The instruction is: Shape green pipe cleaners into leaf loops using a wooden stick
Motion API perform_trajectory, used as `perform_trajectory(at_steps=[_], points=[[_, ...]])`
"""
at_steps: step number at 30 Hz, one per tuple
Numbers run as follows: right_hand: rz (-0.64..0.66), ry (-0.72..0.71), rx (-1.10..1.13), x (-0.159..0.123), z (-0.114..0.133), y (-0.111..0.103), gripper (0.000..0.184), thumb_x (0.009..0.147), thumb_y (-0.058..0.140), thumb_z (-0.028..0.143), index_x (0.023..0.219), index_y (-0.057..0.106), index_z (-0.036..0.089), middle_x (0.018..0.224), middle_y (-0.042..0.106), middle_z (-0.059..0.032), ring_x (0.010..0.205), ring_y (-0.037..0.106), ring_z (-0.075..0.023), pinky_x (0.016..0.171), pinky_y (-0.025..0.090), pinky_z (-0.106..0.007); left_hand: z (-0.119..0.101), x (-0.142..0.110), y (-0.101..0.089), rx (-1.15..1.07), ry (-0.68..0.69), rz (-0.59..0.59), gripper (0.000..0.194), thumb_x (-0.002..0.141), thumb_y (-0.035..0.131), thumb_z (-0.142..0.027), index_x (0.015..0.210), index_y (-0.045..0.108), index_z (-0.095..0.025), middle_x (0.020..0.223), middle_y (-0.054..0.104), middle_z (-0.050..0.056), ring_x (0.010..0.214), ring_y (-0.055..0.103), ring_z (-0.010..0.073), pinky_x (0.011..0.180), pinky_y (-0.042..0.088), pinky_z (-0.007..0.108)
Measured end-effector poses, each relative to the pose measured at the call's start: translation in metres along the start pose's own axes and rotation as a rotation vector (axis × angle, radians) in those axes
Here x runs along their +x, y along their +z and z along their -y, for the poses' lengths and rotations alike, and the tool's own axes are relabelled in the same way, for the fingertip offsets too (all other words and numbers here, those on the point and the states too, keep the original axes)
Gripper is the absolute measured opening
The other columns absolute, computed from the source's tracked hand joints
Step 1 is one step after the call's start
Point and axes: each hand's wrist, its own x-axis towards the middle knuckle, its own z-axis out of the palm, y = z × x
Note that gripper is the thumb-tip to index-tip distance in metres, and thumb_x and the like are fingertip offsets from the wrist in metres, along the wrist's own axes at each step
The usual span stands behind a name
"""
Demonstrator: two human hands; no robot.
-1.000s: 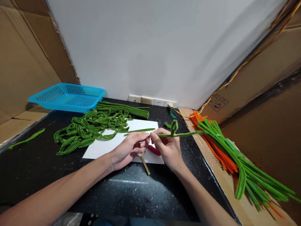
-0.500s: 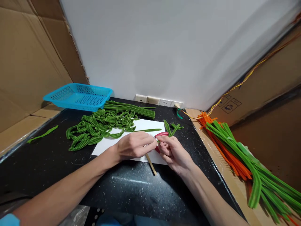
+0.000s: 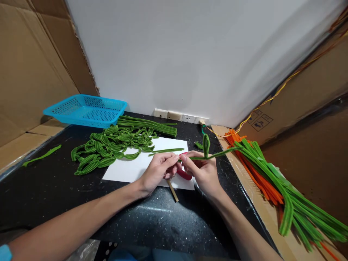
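Note:
Both my hands pinch a green pipe cleaner (image 3: 224, 152) above a white sheet (image 3: 118, 173). My left hand (image 3: 154, 172) has thumb and finger closed on its left end. My right hand (image 3: 206, 175) grips it just beside, fingers closed. An upright leaf-shaped loop (image 3: 206, 145) rises from the stem, and a straight arm runs to the right. Beneath my hands lies a tool with red handles (image 3: 185, 175); its head is hidden. A thin brown stick (image 3: 173, 192) pokes out below my left hand. Straight green pipe cleaners (image 3: 170, 149) lie on the sheet.
Many green pipe-cleaner loops (image 3: 99, 146) are heaped left of the sheet, with a bundle of straight stems (image 3: 154, 127) behind. A blue basket (image 3: 84, 121) stands back left. Green stems (image 3: 288, 192) and orange stems (image 3: 261, 185) lie on cardboard at right. Wall sockets (image 3: 174, 115) line the back.
The looped pipe cleaner has swung up and right, its loop now upright. My right hand has turned over it; my left hand has rolled so its thumb shows on top.

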Motion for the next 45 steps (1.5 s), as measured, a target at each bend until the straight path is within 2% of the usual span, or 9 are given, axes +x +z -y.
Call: perform_trajectory(at_steps=[9,14,19,23,27,30,37,41,45], points=[[-0.005,-0.319,-0.352,-0.004,0.003,-0.007,0.024,0.100,0.064,0.030,0.081,0.075,0.020,0.070,0.065,-0.0022,0.060,0.054,-0.0150,0.059,0.041,-0.030,-0.007,-0.002,-0.004,-0.380,-0.329,0.108,0.034,0.096,0.064,-0.036,0.072,0.050,-0.015,0.063,0.036,-0.007,0.046,0.027,0.0034,0.047,0.018,0.021],[-0.038,-0.380,-0.442,-0.004,0.007,-0.008,0.021,0.097,0.066,0.027,0.080,0.077,0.021,0.069,0.066,-0.0025,0.059,0.053,-0.0147,0.059,0.040,-0.031,-0.007,-0.002,-0.003,-0.358,-0.294,0.133,0.035,0.096,0.065,-0.039,0.074,0.048,-0.017,0.062,0.033,-0.009,0.047,0.022,0.0039,0.047,0.018,0.020],[-0.095,-0.088,-0.080,-0.004,0.005,-0.001,0.032,0.091,0.073,0.040,0.067,0.071,0.019,0.055,0.055,0.0004,0.048,0.044,-0.0117,0.047,0.033,-0.027,-0.010,-0.006,0.000,0.104,0.054,0.056,0.033,0.096,0.066,-0.045,0.080,0.056,-0.018,0.067,0.044,-0.004,0.053,0.034,0.0077,0.052,0.027,0.022],[-0.072,0.286,0.344,-0.001,0.011,0.007,0.042,0.073,0.086,0.040,0.055,0.054,0.019,0.044,0.038,0.0081,0.039,0.025,-0.0050,0.037,0.019,-0.020,-0.022,-0.006,-0.011,0.666,0.407,0.103,0.020,0.097,0.061,-0.028,0.079,0.066,-0.019,0.074,0.056,0.003,0.068,0.048,0.0166,0.067,0.041,0.029],[0.096,0.612,0.441,0.004,0.019,0.002,0.049,0.064,0.088,0.035,0.046,0.046,0.018,0.041,0.036,0.0091,0.037,0.016,-0.0006,0.034,0.009,-0.017,-0.035,0.000,-0.025,0.890,0.467,0.279,0.017,0.090,0.066,-0.021,0.074,0.070,-0.023,0.072,0.056,0.006,0.068,0.049,0.0203,0.077,0.045,0.034],[0.176,0.692,0.445,0.005,0.019,-0.005,0.046,0.066,0.085,0.033,0.046,0.047,0.018,0.040,0.034,0.0100,0.036,0.013,-0.0003,0.033,0.006,-0.018,-0.037,0.005,-0.031,0.889,0.413,0.327,0.012,0.089,0.068,-0.024,0.078,0.073,-0.025,0.075,0.059,0.008,0.068,0.047,0.0226,0.079,0.046,0.038],[0.100,0.382,0.274,0.005,0.011,-0.003,0.042,0.074,0.085,0.043,0.058,0.056,0.017,0.047,0.042,0.0078,0.041,0.025,-0.0037,0.038,0.016,-0.019,-0.015,0.000,-0.024,0.739,0.415,0.101,0.020,0.096,0.061,-0.033,0.082,0.068,-0.021,0.079,0.056,0.005,0.074,0.047,0.0205,0.076,0.041,0.032],[0.010,0.075,0.050,0.002,0.010,0.000,0.034,0.083,0.081,0.046,0.067,0.068,0.018,0.055,0.056,0.0027,0.046,0.042,-0.0082,0.044,0.033,-0.023,-0.002,-0.004,-0.012,0.377,0.175,0.025,0.037,0.103,0.050,-0.043,0.077,0.056,-0.018,0.074,0.048,0.000,0.068,0.042,0.0154,0.065,0.036,0.028],[0.034,-0.038,-0.094,-0.002,0.009,0.001,0.027,0.090,0.075,0.041,0.075,0.075,0.019,0.067,0.067,-0.0021,0.054,0.054,-0.0121,0.051,0.042,-0.025,0.004,-0.003,-0.001,-0.113,-0.051,0.039,0.037,0.101,0.054,-0.044,0.075,0.050,-0.017,0.072,0.042,-0.002,0.062,0.038,0.0117,0.059,0.033,0.025]])
